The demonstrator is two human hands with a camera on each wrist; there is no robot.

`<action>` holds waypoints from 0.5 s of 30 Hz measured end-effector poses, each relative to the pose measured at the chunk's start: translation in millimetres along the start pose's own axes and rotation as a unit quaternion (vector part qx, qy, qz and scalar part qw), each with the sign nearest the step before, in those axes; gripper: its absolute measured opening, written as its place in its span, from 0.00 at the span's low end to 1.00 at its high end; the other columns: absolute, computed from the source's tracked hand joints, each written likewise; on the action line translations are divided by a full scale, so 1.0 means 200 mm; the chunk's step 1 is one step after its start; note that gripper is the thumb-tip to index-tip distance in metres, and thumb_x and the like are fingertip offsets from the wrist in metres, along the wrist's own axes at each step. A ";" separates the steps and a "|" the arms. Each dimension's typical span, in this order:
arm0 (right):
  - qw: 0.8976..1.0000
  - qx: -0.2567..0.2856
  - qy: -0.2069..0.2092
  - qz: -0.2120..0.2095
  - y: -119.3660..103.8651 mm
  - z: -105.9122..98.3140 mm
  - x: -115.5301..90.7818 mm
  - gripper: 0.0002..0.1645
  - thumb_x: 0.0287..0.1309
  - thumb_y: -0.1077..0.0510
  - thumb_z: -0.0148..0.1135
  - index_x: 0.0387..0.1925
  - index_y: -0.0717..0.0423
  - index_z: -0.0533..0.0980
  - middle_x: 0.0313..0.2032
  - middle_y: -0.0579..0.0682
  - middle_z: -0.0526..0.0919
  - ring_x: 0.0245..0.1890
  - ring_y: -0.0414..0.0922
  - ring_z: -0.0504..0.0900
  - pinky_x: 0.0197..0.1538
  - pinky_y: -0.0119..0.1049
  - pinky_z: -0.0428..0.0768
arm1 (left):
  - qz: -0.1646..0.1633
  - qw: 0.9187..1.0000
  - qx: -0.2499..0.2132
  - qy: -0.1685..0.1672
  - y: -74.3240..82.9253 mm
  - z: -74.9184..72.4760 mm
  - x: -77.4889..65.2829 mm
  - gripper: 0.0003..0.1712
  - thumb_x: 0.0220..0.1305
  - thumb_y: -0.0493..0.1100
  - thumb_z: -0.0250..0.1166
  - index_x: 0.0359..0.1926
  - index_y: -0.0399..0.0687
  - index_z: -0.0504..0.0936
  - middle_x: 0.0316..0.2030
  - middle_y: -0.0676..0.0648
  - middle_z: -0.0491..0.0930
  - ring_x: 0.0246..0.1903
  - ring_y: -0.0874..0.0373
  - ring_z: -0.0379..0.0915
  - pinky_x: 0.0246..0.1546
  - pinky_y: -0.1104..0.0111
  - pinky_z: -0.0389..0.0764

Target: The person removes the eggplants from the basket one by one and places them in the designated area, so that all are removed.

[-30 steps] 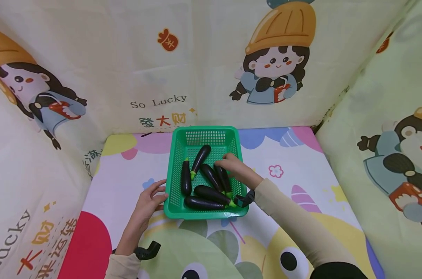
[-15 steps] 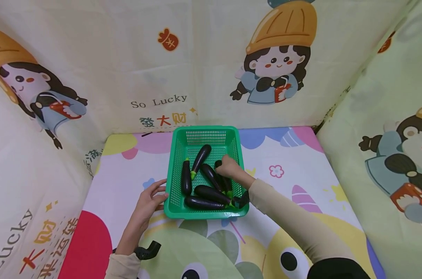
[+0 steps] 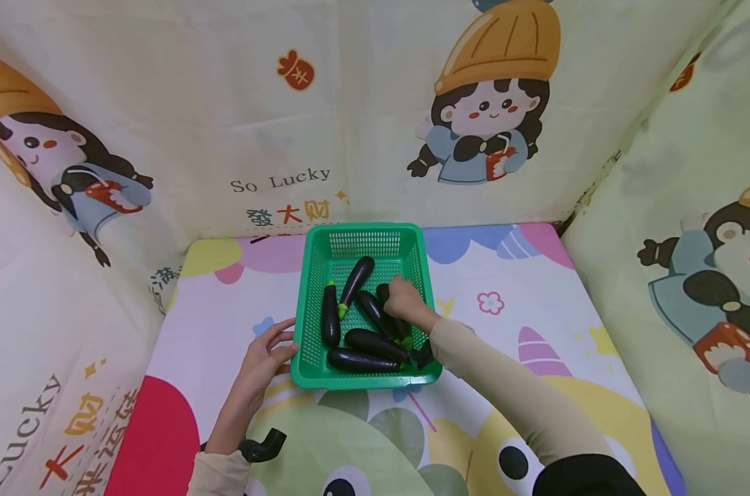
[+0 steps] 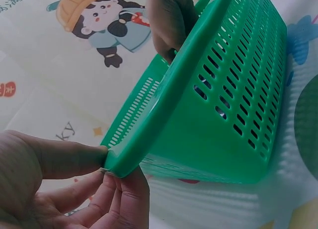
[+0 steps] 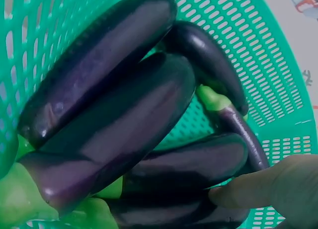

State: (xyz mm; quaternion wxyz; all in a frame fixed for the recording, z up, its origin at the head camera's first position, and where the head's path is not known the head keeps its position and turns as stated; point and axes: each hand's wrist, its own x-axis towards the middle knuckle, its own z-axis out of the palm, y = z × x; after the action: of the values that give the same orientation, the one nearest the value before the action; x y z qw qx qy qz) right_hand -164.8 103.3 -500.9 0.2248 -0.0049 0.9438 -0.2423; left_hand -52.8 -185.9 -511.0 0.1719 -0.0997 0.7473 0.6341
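Note:
A green plastic basket (image 3: 311, 275) holds several dark purple eggplants with green stems. My left hand (image 3: 258, 362) is at its left side; in the left wrist view the thumb (image 4: 74, 159) and fingers pinch the rim (image 4: 126, 157). Inside the basket, on the right, my right hand (image 3: 408, 303) grips an eggplant (image 3: 382, 292) from above, covering its middle. The right wrist view has the thumb (image 5: 248, 190) pressed to that eggplant's (image 5: 169, 213) side, against a neighbouring eggplant (image 5: 189, 162). Two eggplants (image 3: 365, 359) lie crosswise at the front, and two (image 3: 330, 317) stand lengthwise on the left.
The basket sits on a table covered with a colourful cartoon cloth (image 3: 474, 386). Pale printed fabric hangs behind as a back wall (image 3: 375, 138), with side walls (image 3: 629, 207) at left and right.
My right hand has settled lower over the right-hand eggplant and closed round it, the eggplant shifting slightly left. My left hand stays at the basket rim.

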 end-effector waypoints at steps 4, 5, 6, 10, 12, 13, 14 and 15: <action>1.000 0.003 0.004 -0.006 0.01 0.02 0.01 0.46 0.62 0.71 0.54 0.78 0.77 0.49 0.24 0.56 0.76 0.20 0.45 0.64 0.22 0.35 0.61 | 0.001 1.000 -0.002 0.001 0.00 0.00 0.00 0.32 0.76 0.38 0.61 0.77 0.51 0.67 0.63 0.34 0.77 0.43 0.59 0.88 0.42 0.67 0.89; 1.000 0.004 0.007 -0.009 0.01 0.02 0.01 0.46 0.62 0.71 0.54 0.78 0.77 0.49 0.21 0.53 0.72 0.17 0.44 0.62 0.21 0.35 0.60 | 0.000 1.000 -0.002 0.001 0.00 0.00 0.00 0.32 0.76 0.38 0.61 0.77 0.51 0.67 0.63 0.35 0.77 0.43 0.59 0.88 0.42 0.67 0.89; 1.000 0.006 0.008 -0.013 0.01 0.02 0.01 0.46 0.61 0.72 0.53 0.78 0.77 0.49 0.17 0.51 0.69 0.15 0.43 0.61 0.20 0.34 0.58 | 0.000 1.000 -0.002 0.002 0.00 0.00 0.00 0.32 0.76 0.38 0.61 0.77 0.51 0.67 0.63 0.35 0.77 0.43 0.59 0.88 0.42 0.67 0.88; 0.999 0.015 0.015 -0.027 0.01 0.03 0.00 0.46 0.59 0.73 0.53 0.77 0.78 0.50 0.15 0.47 0.62 0.13 0.41 0.58 0.19 0.34 0.56 | -0.002 1.000 0.000 0.004 0.00 0.00 0.00 0.32 0.76 0.38 0.61 0.77 0.51 0.67 0.63 0.35 0.77 0.43 0.59 0.88 0.42 0.67 0.88; 0.999 0.020 0.016 -0.031 0.01 0.03 0.00 0.46 0.59 0.73 0.54 0.77 0.78 0.50 0.15 0.48 0.62 0.14 0.42 0.58 0.19 0.34 0.56 | -0.003 1.000 0.001 0.004 -0.01 0.00 0.00 0.32 0.76 0.38 0.61 0.77 0.51 0.67 0.63 0.35 0.77 0.44 0.58 0.88 0.42 0.67 0.88; 0.999 0.020 0.019 -0.032 0.01 0.03 0.00 0.46 0.59 0.73 0.55 0.76 0.78 0.51 0.16 0.48 0.63 0.14 0.42 0.59 0.20 0.34 0.57 | -0.002 1.000 0.002 0.005 -0.01 0.00 0.00 0.32 0.76 0.38 0.61 0.77 0.51 0.67 0.63 0.35 0.77 0.44 0.58 0.88 0.42 0.67 0.88; 0.999 0.021 0.023 -0.035 0.01 0.03 0.00 0.45 0.58 0.72 0.56 0.76 0.79 0.52 0.16 0.49 0.65 0.15 0.43 0.60 0.20 0.34 0.58 | -0.002 1.000 0.002 0.005 -0.01 0.00 0.00 0.32 0.76 0.38 0.61 0.77 0.51 0.67 0.63 0.35 0.77 0.44 0.58 0.88 0.42 0.67 0.88; 0.999 0.020 0.026 -0.037 0.01 0.03 0.00 0.45 0.58 0.72 0.57 0.75 0.79 0.53 0.17 0.50 0.67 0.15 0.43 0.61 0.20 0.34 0.60 | -0.001 1.000 0.001 0.005 -0.01 0.00 0.00 0.32 0.76 0.38 0.61 0.77 0.51 0.67 0.63 0.35 0.77 0.44 0.58 0.88 0.42 0.67 0.88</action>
State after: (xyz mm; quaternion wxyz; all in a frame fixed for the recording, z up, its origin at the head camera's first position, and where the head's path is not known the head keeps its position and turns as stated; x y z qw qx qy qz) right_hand -162.0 103.1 -506.4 0.1913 -0.0290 0.9434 -0.2693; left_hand -52.1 -185.8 -512.5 0.1687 -0.1035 0.7487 0.6327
